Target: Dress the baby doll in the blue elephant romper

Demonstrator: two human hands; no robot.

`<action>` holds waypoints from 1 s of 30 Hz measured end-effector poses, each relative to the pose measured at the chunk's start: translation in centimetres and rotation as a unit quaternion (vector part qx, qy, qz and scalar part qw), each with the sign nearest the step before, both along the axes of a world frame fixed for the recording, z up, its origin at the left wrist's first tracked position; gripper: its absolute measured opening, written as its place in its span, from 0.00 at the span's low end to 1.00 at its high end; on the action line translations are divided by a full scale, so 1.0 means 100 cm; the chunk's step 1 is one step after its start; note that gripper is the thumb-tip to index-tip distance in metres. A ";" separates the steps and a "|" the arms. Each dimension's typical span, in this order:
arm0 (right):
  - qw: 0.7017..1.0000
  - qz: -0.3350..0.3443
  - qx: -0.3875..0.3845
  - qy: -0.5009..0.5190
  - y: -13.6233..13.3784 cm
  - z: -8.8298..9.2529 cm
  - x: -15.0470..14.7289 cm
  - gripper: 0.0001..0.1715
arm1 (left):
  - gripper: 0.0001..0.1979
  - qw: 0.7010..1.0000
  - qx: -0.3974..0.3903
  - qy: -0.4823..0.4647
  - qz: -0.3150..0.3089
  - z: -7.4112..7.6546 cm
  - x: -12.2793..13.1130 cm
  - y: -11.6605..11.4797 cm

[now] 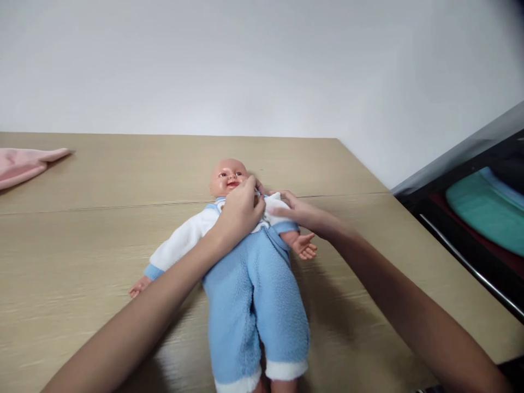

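A baby doll (231, 173) lies on its back on the table, head towards the wall. It is dressed in a white jacket (189, 234) with blue cuffs and blue fleece trousers (249, 289) with white hems. My left hand (243, 210) crosses the doll's chest, its fingers closed on the jacket's collar edge beside the neck. At the shoulder on the right, my right hand (301, 210) grips the white sleeve (273, 203) between thumb and fingers, slightly blurred. The doll's hand (305, 245) sticks out of that sleeve. My left hand hides part of the jacket front.
A pink cloth (28, 165) lies at the left edge of the wooden table (102, 180). A white wall (204, 65) rises behind. Beyond the table's right edge, a green thing (487, 210) lies in a dark-framed holder.
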State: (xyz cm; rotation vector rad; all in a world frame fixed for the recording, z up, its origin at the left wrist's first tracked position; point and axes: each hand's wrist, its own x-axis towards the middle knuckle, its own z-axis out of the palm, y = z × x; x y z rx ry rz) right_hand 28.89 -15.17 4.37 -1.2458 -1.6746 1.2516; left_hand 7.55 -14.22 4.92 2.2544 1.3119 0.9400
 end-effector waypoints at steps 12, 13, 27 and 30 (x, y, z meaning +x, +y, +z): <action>0.847 0.107 0.236 -0.465 -0.019 0.022 0.038 0.35 | 0.11 0.999 -0.001 0.029 0.034 -0.003 -0.001 -0.003; 0.862 0.102 0.230 -0.441 -0.020 0.014 0.037 0.41 | 0.10 0.999 -0.005 0.029 0.032 -0.003 -0.001 -0.003; 0.787 0.042 0.358 -0.501 0.004 -0.036 0.066 0.19 | 0.10 0.998 -0.013 0.053 0.026 -0.003 -0.001 -0.004; 0.838 0.040 0.327 -0.435 0.001 -0.036 0.063 0.32 | 0.08 0.998 -0.017 0.045 0.030 -0.003 0.000 -0.004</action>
